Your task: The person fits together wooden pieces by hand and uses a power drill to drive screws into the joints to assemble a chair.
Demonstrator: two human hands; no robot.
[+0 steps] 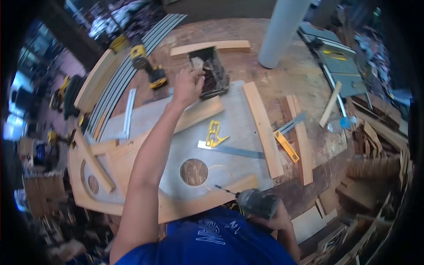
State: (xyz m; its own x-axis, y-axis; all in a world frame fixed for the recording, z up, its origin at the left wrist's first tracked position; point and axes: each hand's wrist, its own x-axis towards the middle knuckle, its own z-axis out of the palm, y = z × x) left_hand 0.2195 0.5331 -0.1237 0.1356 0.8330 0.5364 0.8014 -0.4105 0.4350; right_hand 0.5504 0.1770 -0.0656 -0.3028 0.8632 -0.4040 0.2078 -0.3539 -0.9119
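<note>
My left hand (189, 85) reaches over the near side of a dark open box (213, 73), its fingers curled together at the box's left edge. A pale scrap (197, 63) shows just beyond the fingertips. Whatever the fingers may pinch is hidden. Low in the view, my right hand (279, 217) is wrapped round a power drill (258, 203) with a long thin bit pointing left. Under my left arm lies a curved wooden frame (165, 211) on a grey sheet (154, 112) with a round hole. A yellow-handled handsaw (238, 150) rests on the sheet, right of the arm.
A second drill (148, 66) lies beside long metal strips (148, 42). Wooden bars (263, 128) and a yellow-handled square (287, 145) are at the right. A grey pipe (282, 33) stands behind the box. A plastic bottle (340, 125) lies near the table's right edge, with scrap wood beyond.
</note>
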